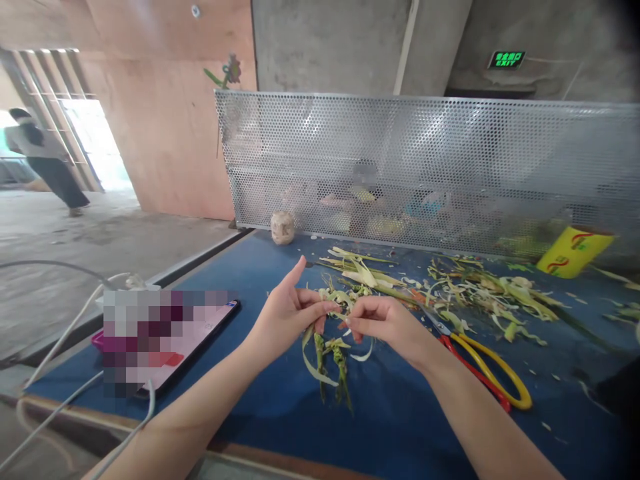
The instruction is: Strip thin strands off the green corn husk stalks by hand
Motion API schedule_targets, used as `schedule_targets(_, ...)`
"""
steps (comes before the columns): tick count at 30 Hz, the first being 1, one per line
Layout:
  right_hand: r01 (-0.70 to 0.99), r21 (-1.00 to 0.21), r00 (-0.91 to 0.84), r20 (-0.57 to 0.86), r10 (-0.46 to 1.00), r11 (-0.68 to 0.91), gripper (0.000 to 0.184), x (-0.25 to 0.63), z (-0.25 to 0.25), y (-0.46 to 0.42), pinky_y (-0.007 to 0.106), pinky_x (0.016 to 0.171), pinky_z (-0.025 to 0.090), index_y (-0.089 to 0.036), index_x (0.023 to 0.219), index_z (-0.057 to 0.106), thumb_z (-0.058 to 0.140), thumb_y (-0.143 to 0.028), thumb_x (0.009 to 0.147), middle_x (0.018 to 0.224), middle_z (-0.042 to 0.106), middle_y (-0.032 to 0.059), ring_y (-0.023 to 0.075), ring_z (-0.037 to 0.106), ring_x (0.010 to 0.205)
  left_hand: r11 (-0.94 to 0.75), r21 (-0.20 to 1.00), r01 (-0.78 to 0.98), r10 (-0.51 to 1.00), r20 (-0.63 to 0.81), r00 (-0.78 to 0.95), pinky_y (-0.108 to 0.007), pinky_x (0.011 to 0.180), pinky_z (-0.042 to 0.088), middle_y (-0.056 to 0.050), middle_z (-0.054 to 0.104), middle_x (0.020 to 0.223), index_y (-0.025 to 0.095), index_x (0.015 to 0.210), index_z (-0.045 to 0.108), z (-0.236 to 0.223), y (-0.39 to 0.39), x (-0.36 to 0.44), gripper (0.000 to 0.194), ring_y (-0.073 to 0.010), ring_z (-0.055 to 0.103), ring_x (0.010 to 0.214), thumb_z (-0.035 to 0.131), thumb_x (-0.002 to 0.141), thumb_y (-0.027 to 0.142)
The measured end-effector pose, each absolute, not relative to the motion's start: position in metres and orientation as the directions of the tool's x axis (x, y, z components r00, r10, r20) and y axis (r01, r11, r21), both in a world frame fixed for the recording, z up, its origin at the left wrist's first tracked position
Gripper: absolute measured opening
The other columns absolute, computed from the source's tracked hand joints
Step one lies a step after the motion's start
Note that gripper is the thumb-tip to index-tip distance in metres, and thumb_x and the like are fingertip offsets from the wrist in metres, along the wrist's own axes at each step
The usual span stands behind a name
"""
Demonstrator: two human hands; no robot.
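Note:
My left hand (295, 303) is closed in a pinch, its thumb raised apart from the finger tips. Opposite it, my right hand (385, 323) pinches too. A thin pale leaf strip (341, 315) runs between the two hands' fingertips. Just below them, green knotted plant stalks (340, 367) and a curled pale strip (316, 367) lie on the blue tabletop (280, 420). Behind my fingers is a heap of torn leaves and stems (367, 277). Scissors (483, 367) with one red and one yellow handle lie beside my right forearm.
A phone (187, 350), partly blurred out, lies at left with white cables (73, 330). A perforated metal screen (425, 160) closes off the back. Near it are a whitish roll (283, 228), more leaf scraps (490, 293) and a yellow roll (575, 252). A person (45, 157) is far left.

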State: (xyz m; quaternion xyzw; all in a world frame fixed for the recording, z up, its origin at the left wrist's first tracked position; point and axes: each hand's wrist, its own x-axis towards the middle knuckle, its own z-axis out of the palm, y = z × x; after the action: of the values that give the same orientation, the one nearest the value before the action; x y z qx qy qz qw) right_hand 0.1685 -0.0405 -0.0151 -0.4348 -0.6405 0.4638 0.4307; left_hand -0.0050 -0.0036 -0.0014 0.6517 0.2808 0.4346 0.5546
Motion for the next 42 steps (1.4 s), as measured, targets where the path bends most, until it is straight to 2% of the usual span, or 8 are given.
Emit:
schedule_targets(6,0.145,-0.969,-0.233,0.164,0.958,0.201,0.016,0.174,-0.016,-0.038,0.025,0.058,0.042,-0.017,0.064,0.058,0.059,-0.031,0.072,0.056,0.056,-0.0018,0.01,0.052,0.055,-0.099,0.982,-0.164,0.892,0.161,0.423,-0.017,0.034,0.033,-0.001,0.063,0.059,0.01,0.136,-0.003,0.005,-0.007,-0.002,0.094,-0.0064,0.047,0.038,0.063,0.069,0.017)
schedule_targets(12,0.14,-0.964,-0.165,0.204,0.965,0.227,0.016,0.169,-0.02,-0.036,0.023,0.054,0.041,-0.017,0.076,0.056,0.055,-0.033,0.075,0.059,0.055,-0.0025,0.0092,0.051,0.053,0.08,0.955,-0.287,0.897,0.057,0.438,-0.023,0.042,0.044,-0.008,0.066,0.07,0.012,0.135,0.005,0.005,-0.006,0.0,0.069,-0.0181,0.064,0.062,0.048,0.081,0.019)
schedule_targets(16,0.122,-0.958,-0.155,0.242,0.958,0.261,0.019,0.166,-0.021,-0.036,0.024,0.056,0.043,-0.019,0.086,0.06,0.054,-0.035,0.076,0.065,0.058,-0.0005,0.011,0.053,0.058,0.088,0.958,-0.273,0.884,0.051,0.465,-0.025,0.043,0.046,-0.003,0.063,0.063,0.012,0.135,0.003,0.003,-0.005,0.0,0.074,-0.0193,0.065,0.063,0.051,0.079,0.015)
schedule_targets(22,0.101,-0.973,-0.156,0.191,0.969,0.208,0.032,0.158,-0.032,-0.032,0.025,0.058,0.042,-0.019,0.084,0.064,0.045,-0.044,0.08,0.075,0.06,0.0025,0.0129,0.054,0.063,0.033,0.981,-0.189,0.838,0.076,0.541,-0.022,0.039,0.044,0.0,0.062,0.054,0.013,0.136,-0.004,-0.002,-0.006,0.001,0.083,-0.0177,0.063,0.054,0.054,0.078,0.021)
schedule_targets(28,-0.032,-0.976,0.061,0.212,0.975,0.214,0.027,0.148,-0.04,-0.03,0.023,0.052,0.039,-0.016,0.074,0.062,0.062,-0.042,0.067,0.061,0.055,0.0003,0.0112,0.049,0.055,0.08,0.98,-0.18,0.769,0.055,0.637,-0.019,0.037,0.043,0.001,0.063,0.058,0.02,0.134,-0.014,-0.012,-0.007,0.004,0.092,-0.0188,0.065,0.054,0.057,0.075,0.022)
schedule_targets(34,-0.091,-0.965,0.153,0.229,0.961,0.244,0.023,0.15,-0.038,-0.03,0.023,0.047,0.033,-0.017,0.059,0.055,0.065,-0.037,0.064,0.052,0.047,-0.003,0.0087,0.041,0.048,0.032,0.985,-0.168,0.751,0.088,0.654,-0.018,0.037,0.043,-0.003,0.066,0.069,0.019,0.134,-0.011,-0.016,-0.008,0.006,0.094,-0.0178,0.065,0.055,0.06,0.073,0.019)
schedule_targets(38,0.001,-0.971,0.146,0.236,0.961,0.239,0.025,0.155,-0.033,-0.031,0.024,0.045,0.031,-0.018,0.057,0.054,0.065,-0.039,0.064,0.049,0.044,-0.0036,0.0091,0.038,0.045,-0.005,0.991,-0.132,0.742,0.092,0.664,-0.018,0.038,0.043,-0.004,0.066,0.07,0.02,0.135,-0.009,-0.015,-0.009,0.005,0.093,-0.0162,0.064,0.055,0.059,0.072,0.018)
schedule_targets(42,0.264,-0.932,0.189,0.303,0.934,0.249,0.039,0.163,-0.029,-0.034,0.024,0.041,0.025,-0.018,0.047,0.049,0.051,-0.046,0.074,0.04,0.036,-0.004,0.0085,0.032,0.039,-0.107,0.989,-0.107,0.77,0.15,0.621,-0.018,0.041,0.043,0.001,0.061,0.063,0.022,0.134,-0.013,-0.016,-0.007,0.003,0.102,-0.0189,0.064,0.065,0.064,0.068,0.018)
